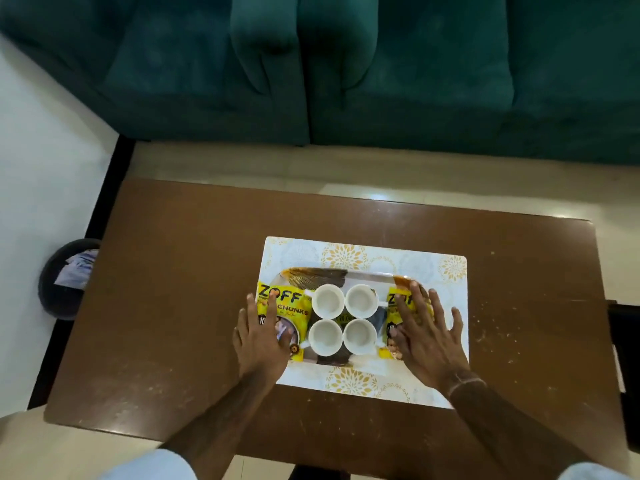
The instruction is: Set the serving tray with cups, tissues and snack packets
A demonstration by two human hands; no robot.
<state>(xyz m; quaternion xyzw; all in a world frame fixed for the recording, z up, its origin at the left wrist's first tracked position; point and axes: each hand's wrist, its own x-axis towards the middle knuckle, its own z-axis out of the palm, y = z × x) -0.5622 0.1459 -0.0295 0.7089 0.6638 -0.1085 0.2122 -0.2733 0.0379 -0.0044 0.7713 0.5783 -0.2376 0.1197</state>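
Note:
A shiny serving tray (367,277) with a feather pattern sits on a white placemat (346,254) with gold flowers. Several empty white cups (328,301) stand in a square at the tray's middle. A yellow ZOFF snack packet (294,303) lies on the tray's left end, and my left hand (261,337) rests flat on it with fingers spread. A second yellow snack packet (393,317) lies on the right end, mostly hidden under my right hand (427,336), which also lies flat with fingers apart. I see no tissues.
The placemat lies on a brown wooden coffee table (194,289). A green sofa (346,71) stands beyond the table's far edge. A dark round bin (67,282) holding paper sits on the floor to the left. A dark object (623,341) borders the table's right edge.

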